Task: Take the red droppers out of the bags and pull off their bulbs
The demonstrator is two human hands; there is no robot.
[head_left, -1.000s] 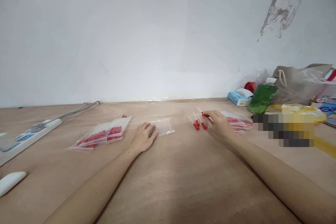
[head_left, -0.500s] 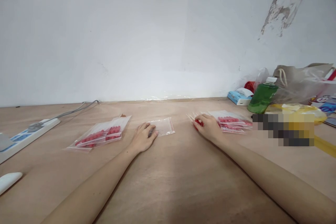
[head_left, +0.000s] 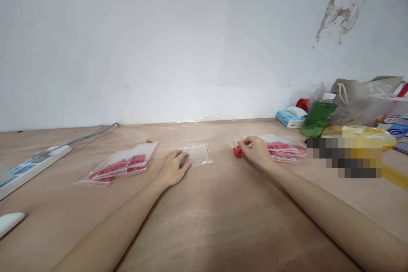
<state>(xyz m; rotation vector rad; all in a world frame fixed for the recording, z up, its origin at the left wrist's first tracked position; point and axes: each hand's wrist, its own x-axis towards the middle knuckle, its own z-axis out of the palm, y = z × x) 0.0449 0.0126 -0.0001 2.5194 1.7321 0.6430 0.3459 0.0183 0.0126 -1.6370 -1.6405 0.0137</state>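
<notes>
My left hand point(head_left: 174, 167) lies on an unfilled clear zip bag point(head_left: 199, 155), its fingers flat and its thumb a little apart. The bag's red-striped end points right. Farther right, several thin white sticks with red round heads point(head_left: 237, 152) lie in a loose bunch on the table. My right hand point(head_left: 256, 149) is at the right side of this bunch, thumb and forefinger pinched on a white stem; the other fingers are curled and partly hidden. Zip bags with red pieces point(head_left: 282, 146) lie just behind and right of that hand. More filled zip bags point(head_left: 119, 165) overlap at left.
A white power strip point(head_left: 38, 170) with a grey cable lies at left, a white object point(head_left: 11, 222) below it. At right stand a tissue pack point(head_left: 288, 118), a green bottle point(head_left: 319, 117), and a paper bag point(head_left: 366, 97) among plastic bags. A wall point(head_left: 159, 51) closes the back.
My right hand has lifted and drawn back slightly to the right, uncovering the red heads it was over. My left hand has stayed on the clear bag.
</notes>
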